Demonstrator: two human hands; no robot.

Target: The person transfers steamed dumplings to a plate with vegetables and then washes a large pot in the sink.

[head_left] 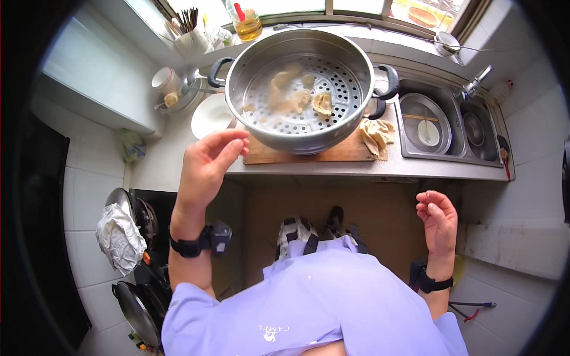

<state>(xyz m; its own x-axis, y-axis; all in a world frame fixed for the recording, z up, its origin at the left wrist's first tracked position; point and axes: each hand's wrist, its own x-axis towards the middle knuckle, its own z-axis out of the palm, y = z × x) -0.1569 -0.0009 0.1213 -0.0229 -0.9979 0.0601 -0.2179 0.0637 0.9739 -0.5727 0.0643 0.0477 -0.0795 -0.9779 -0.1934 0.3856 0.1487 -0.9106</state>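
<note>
A large metal steamer pot (307, 133) with black handles stands on a wooden cutting board (267, 156). Inside it, a dumpling (322, 103) and other pale pieces of dough-like food (291, 100) lie on the perforated steamer plate (345, 84), partly blurred by steam. My left hand (213, 162) is raised over the counter's front edge, just left of the pot, fingers curled and holding nothing that shows. A white bowl (211, 116) sits beyond its fingertips. My right hand (438, 218) hangs below the counter edge in front of the sink, fingers loosely bent, with nothing visible in it.
A beige cloth (376, 135) lies at the board's right end. The double sink (449, 153) holds a metal basin (425, 100) with a bowl and chopsticks. Stacked cups (164, 80) stand left; an oil container (247, 27) is on the sill. Pans with lids (138, 311) are at lower left.
</note>
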